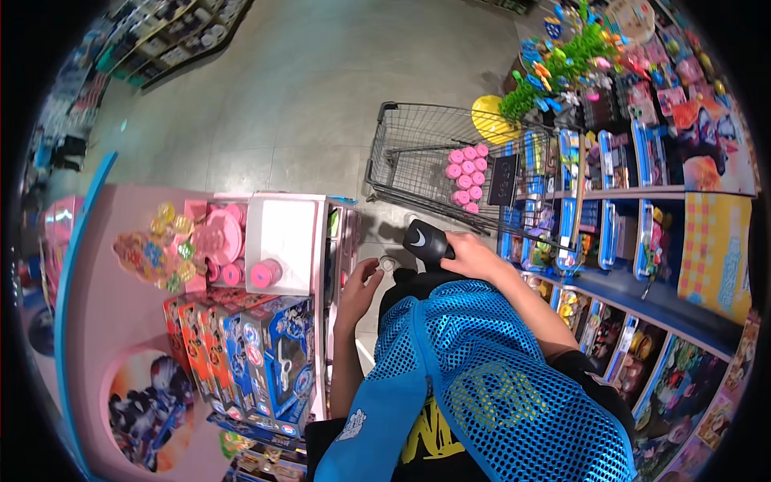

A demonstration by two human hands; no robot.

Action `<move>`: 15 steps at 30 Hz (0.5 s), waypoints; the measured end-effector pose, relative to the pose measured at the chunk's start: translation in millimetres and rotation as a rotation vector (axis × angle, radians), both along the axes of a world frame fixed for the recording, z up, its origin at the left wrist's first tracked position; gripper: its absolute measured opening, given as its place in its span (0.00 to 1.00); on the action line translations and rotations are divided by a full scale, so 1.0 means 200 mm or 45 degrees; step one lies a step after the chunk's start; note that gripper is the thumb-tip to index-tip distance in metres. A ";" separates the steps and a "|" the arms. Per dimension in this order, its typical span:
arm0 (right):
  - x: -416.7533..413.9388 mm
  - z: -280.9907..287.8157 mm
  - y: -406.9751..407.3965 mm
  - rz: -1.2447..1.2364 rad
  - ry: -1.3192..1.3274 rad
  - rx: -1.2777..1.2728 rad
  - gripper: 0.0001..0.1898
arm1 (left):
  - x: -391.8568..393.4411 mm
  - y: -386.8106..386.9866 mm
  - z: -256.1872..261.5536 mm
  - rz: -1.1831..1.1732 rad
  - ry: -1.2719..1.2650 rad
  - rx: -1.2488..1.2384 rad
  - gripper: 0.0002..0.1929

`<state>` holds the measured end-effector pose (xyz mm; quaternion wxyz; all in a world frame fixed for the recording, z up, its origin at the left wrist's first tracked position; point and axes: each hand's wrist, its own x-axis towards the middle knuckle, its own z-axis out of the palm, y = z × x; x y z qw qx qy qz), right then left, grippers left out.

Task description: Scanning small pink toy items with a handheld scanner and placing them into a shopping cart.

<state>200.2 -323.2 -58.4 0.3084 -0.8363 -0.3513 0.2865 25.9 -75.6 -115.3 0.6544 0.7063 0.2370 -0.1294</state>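
My right hand (473, 256) grips a black handheld device (425, 240) with a pale crescent mark on its top; its exact kind is unclear. It is close in front of my body, short of the shopping cart (415, 196). Several pink-lidded containers (465, 175) stand grouped in the wire basket of the cart. My left hand (360, 292) is empty with the fingers apart, beside the display shelf edge. On that shelf a white tray (280, 229) carries one pink-lidded container (265, 273) at its near corner. More pink containers (232, 274) stand beside the tray.
Boxed toys (277, 355) stand in a row on the left shelf, near a clear flower-shaped decoration (158, 250). To the right rises a blue-trimmed shelf unit (602, 235) full of toys. Grey floor tiles (313, 78) stretch ahead towards another shelf (174, 36).
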 end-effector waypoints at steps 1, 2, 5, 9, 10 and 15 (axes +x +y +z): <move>0.02 -0.03 -0.04 -0.023 0.033 0.033 0.22 | 0.03 -0.01 0.00 -0.030 0.015 0.012 0.21; 0.04 -0.07 -0.08 -0.051 0.049 0.045 0.22 | 0.06 -0.02 -0.02 -0.033 0.030 0.012 0.21; 0.13 -0.11 -0.17 -0.143 0.063 0.071 0.23 | 0.17 -0.08 -0.01 -0.060 0.074 0.032 0.21; 0.31 -0.20 -0.30 -0.313 0.268 0.169 0.25 | 0.39 -0.22 -0.04 -0.117 0.160 0.084 0.20; 0.36 -0.23 -0.33 -0.364 0.319 0.137 0.25 | 0.45 -0.26 -0.05 -0.164 0.225 0.135 0.19; 0.65 -0.41 -0.50 -0.510 0.544 -0.018 0.26 | 0.83 -0.47 -0.18 -0.248 0.305 0.151 0.19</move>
